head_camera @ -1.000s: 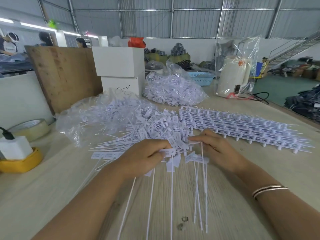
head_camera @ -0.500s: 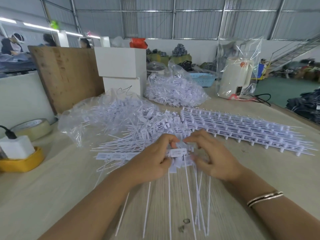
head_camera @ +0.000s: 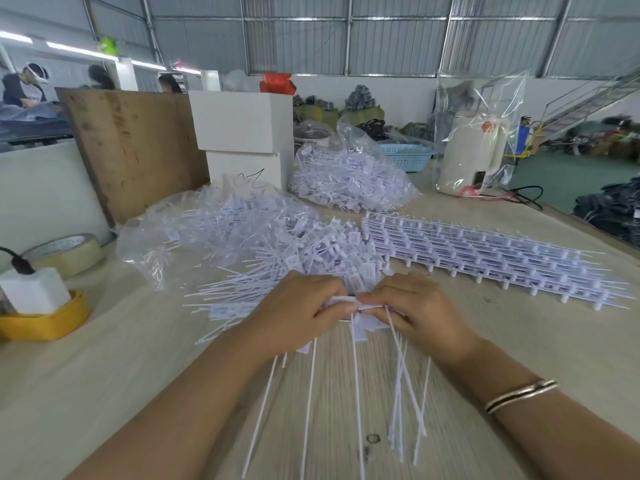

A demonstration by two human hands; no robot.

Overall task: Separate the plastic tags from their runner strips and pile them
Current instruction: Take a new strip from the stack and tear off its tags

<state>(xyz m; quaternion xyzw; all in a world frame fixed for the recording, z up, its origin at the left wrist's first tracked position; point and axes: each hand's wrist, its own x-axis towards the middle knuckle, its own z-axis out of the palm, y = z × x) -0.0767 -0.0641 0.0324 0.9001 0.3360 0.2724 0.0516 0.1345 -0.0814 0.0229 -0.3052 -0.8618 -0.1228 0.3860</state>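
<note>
My left hand [head_camera: 300, 308] and my right hand [head_camera: 417, 308] meet at the table's middle, both pinching a white runner strip [head_camera: 343, 301] of plastic tags. Long thin tails [head_camera: 401, 382] hang from the strip toward me across the table. Just beyond my hands lies a loose pile of separated white tags [head_camera: 311, 258], partly spilling from a clear plastic bag [head_camera: 194, 233]. To the right lies a stack of runner strips with tags attached [head_camera: 485, 254]. My fingers hide where the tags join the strip.
A second bag of tags [head_camera: 349, 183] sits behind, next to white boxes [head_camera: 242, 133]. A wooden board [head_camera: 131, 147] leans at the left. Tape rolls [head_camera: 65, 252] and a yellow roll [head_camera: 45, 322] holding a white charger sit far left. A bagged kettle [head_camera: 474, 154] stands at right.
My hands drew closer together over the strip, and my right hand closed in from the side. The hanging tails shifted and bunched under my right hand.
</note>
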